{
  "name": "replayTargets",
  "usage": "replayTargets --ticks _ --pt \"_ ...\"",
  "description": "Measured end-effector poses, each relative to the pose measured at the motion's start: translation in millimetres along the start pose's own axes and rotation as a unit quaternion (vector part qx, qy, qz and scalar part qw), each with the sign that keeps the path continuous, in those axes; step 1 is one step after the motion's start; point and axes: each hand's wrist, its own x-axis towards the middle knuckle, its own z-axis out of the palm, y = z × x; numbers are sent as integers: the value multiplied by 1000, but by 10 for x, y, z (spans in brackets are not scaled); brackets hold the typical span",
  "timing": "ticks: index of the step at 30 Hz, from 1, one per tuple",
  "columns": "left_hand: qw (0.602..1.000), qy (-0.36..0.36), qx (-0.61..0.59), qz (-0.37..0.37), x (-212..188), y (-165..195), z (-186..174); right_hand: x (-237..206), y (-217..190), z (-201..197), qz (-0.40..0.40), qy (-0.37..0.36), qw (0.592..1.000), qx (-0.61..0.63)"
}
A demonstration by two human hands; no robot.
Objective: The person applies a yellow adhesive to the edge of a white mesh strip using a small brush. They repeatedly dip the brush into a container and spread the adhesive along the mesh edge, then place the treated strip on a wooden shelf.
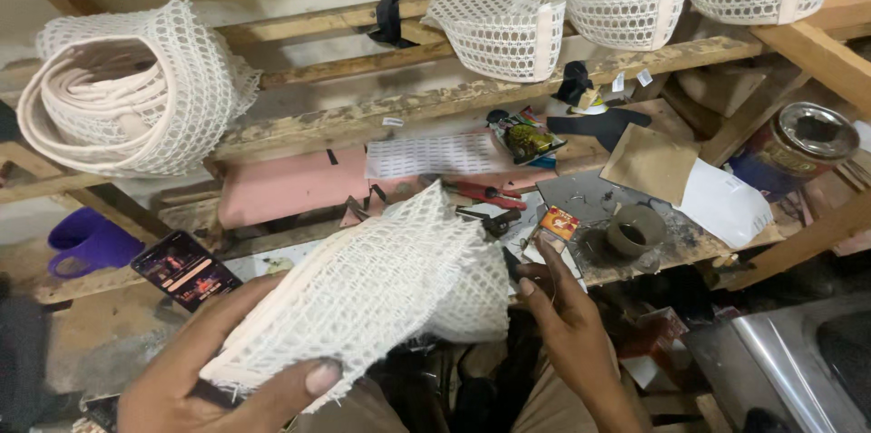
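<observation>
White mesh shoe upper (363,292) sits pinched in the left hand (213,369); right hand (567,319) fingers half-curled beside it, holding nothing, below a small red-yellow packet (559,222) on the cluttered wooden workbench (717,238).

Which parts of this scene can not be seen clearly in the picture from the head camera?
- Left hand: its wrist is cut off by the bottom edge, its palm hidden behind the white mesh fabric piece.
- Right hand: the mesh piece covers its fingertips, so its grip is unclear.
- Round metal tin: contents not visible.
- Black phone: screen too small to make out.
</observation>
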Motion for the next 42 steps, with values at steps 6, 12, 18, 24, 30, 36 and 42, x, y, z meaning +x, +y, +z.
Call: replayTargets --ticks 6,12,18,24,30,36,42 --pt "970 60 225 67 59 -507 335 -14 129 131 4 -2 1000 4" --pt "926 151 322 123 445 -1089 652 -132 194 45 -29 -18 999 -39" --pt "963 123 223 92 784 -1714 942 -167 123 98 -10 -65 998 -22" --pt "953 217 197 74 625 -1730 1026 -154 -20 122 29 -54 994 -90" --pt "947 131 291 -41 644 -1633 913 -140 -53 307 -6 -85 991 -101" --pt "934 200 298 4 649 -1487 816 3 -114 285 -240 -18 909 -341" --pt "940 259 79 -206 317 -1222 870 87 -237 194 -234 12 841 -487"
